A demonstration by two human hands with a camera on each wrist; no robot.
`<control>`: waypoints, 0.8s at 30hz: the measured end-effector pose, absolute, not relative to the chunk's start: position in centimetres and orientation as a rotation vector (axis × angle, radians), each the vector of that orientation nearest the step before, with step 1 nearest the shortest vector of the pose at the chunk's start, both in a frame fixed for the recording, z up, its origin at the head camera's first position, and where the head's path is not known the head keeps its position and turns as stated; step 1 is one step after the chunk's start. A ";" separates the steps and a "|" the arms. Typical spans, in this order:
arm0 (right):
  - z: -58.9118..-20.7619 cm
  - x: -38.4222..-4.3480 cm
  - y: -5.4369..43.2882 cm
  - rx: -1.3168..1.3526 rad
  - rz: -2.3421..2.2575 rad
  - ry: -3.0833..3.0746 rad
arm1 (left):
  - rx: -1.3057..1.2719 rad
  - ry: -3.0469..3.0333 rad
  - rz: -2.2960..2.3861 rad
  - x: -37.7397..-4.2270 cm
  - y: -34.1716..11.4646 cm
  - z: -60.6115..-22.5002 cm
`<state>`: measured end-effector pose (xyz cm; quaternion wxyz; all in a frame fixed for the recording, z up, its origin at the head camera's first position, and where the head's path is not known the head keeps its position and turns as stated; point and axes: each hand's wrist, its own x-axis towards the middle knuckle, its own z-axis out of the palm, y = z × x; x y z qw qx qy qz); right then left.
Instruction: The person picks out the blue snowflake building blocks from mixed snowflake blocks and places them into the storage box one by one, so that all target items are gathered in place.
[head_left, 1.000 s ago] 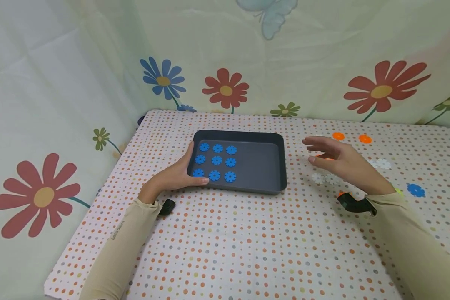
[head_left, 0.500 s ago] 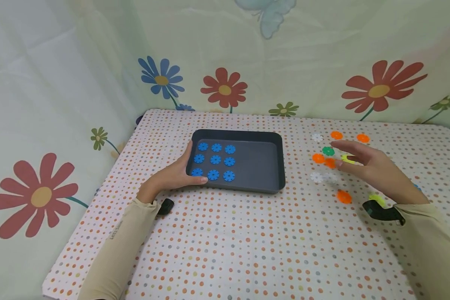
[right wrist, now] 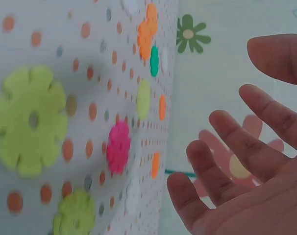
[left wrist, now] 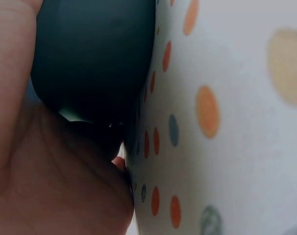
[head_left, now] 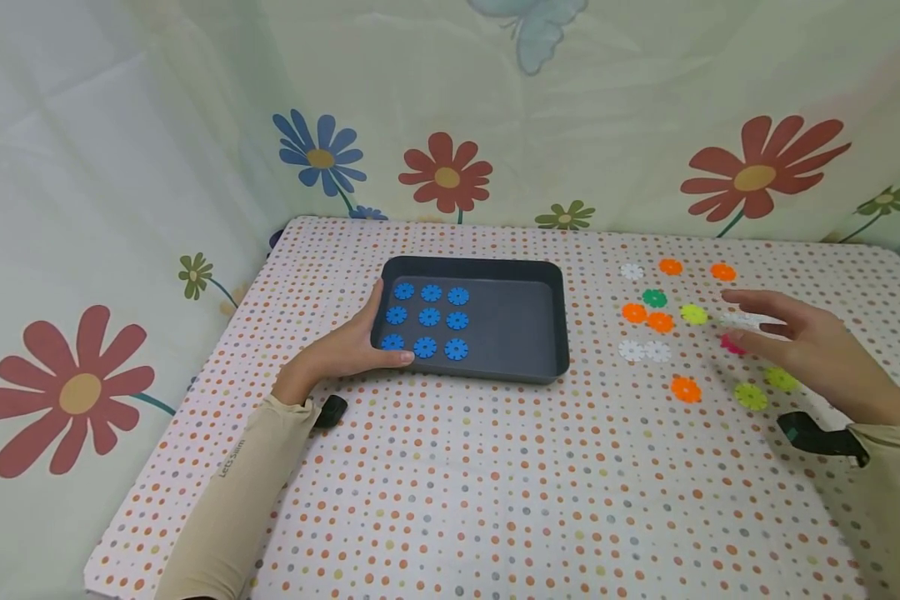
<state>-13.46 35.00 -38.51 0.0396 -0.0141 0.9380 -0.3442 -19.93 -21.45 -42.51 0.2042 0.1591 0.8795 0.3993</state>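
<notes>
A dark grey rectangular baking tray (head_left: 513,333) lies on the dotted tabletop. Inside its left half, several blue notched plastic discs (head_left: 429,317) form neat rows. My left hand (head_left: 345,346) grips the tray's near left corner, thumb over the front rim and fingers along the left wall; in the left wrist view the tray wall sits close against the palm. Over the loose discs at the right hovers my right hand (head_left: 817,354), fingers spread and holding nothing. Nearest below it are a pink disc (right wrist: 119,147), partly covered in the head view, and a yellow-green disc (right wrist: 31,120).
Orange discs (head_left: 671,267), white discs (head_left: 632,350), a green disc (head_left: 654,298) and a yellow disc (head_left: 694,314) are scattered right of the tray. A flower-printed curtain (head_left: 607,108) hangs behind the dotted table (head_left: 450,500).
My right hand has moved right and away from the tray, uncovering several discs. My left hand and the tray stay in place; the head view shifts slightly.
</notes>
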 end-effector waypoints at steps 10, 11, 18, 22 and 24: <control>-39.8 -12.5 38.3 0.050 -1.058 2.905 | 0.447 2.452 1.117 -19.9 -21.5 -42.6; -39.8 -12.3 38.5 0.062 -1.061 2.907 | 0.449 2.453 1.115 -19.9 -21.5 -42.6; -39.9 -12.0 39.5 0.127 -0.981 2.978 | 0.443 2.453 1.109 -19.8 -21.5 -42.5; -40.4 -11.7 40.4 0.157 -0.970 3.000 | 0.445 2.451 1.115 -19.9 -21.5 -42.4; -40.7 -11.5 41.0 0.158 -0.967 2.992 | 0.451 2.449 1.115 -20.0 -21.4 -42.3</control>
